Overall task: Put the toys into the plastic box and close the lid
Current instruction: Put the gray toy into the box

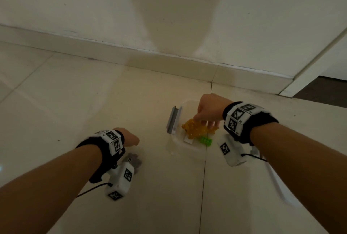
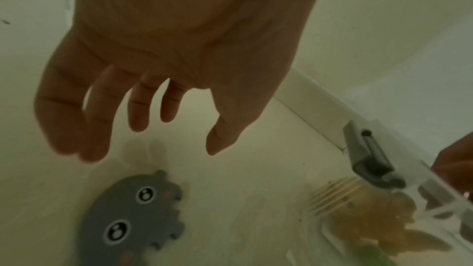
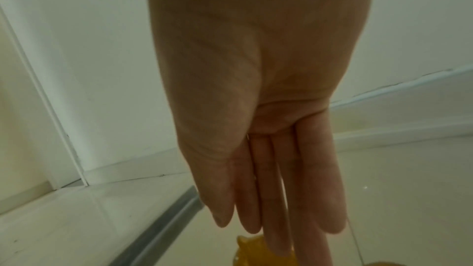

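Reaching into the plastic box (image 1: 176, 140), right hand (image 1: 210, 109) fingers straight above orange toy (image 1: 197, 128); left hand (image 2: 163, 64) spread.

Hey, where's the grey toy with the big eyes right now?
The grey toy lies on the floor tiles under the open left hand, left of the plastic box and outside it. In the head view the wrist camera mostly hides it.

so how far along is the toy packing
Done: a small green block lies inside the clear plastic box. In hand: the right hand reaches into the box with straight fingers on the translucent orange animal toy. Left: the flat grey toy with cartoon eyes lies on the floor under the empty left hand; the box is open.
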The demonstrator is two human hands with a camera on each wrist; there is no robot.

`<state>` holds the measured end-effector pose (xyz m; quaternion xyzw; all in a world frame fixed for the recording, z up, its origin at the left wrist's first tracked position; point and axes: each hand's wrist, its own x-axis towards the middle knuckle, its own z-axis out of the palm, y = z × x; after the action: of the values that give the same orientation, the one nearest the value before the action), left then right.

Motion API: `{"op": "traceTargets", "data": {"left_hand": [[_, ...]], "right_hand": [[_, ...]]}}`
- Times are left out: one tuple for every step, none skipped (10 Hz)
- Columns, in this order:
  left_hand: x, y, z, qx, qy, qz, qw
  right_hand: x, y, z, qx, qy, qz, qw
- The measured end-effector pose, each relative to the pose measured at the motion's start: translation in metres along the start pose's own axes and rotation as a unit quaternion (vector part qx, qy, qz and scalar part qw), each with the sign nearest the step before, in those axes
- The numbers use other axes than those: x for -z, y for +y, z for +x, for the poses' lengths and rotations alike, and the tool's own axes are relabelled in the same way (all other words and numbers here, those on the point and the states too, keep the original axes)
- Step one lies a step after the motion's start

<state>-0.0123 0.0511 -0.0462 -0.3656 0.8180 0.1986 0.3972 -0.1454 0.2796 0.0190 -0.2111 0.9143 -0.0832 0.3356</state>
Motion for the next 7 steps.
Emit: {"op": "traceTargets", "data": {"left_hand": [[-0.008,0.001,-0.007,0.007,-0.034,-0.002,0.999],[-0.02,0.0,-0.005,-0.016,-0.025,0.093,0.995],[-0.037,-0.004,0.004,-0.045,0.014,0.171,0.984],[-0.056,-0.013,0.043,-0.018,0.024,0.221,0.975],[-0.05,-0.008,0.027,-0.028,0.017,0.236,0.971],[-0.04,-0.003,0.001,-0.059,0.038,0.175,0.982],[-0.016,0.0,-0.009,-0.087,-0.03,-0.03,0.995]], "right_hand": [[0.0,-0.01,0.0,0.017,0.012,0.0,1.0],[-0.001,-0.019,0.0,0.036,0.015,-0.005,0.999],[-0.003,-0.025,0.001,0.057,0.028,-0.009,0.998],[-0.005,-0.026,-0.001,0.074,0.039,-0.005,0.997],[-0.006,-0.026,-0.001,0.079,0.038,-0.009,0.996],[-0.007,-0.026,-0.001,0.084,0.039,-0.005,0.996],[-0.005,-0.026,-0.002,0.095,0.047,0.023,0.994]]}}
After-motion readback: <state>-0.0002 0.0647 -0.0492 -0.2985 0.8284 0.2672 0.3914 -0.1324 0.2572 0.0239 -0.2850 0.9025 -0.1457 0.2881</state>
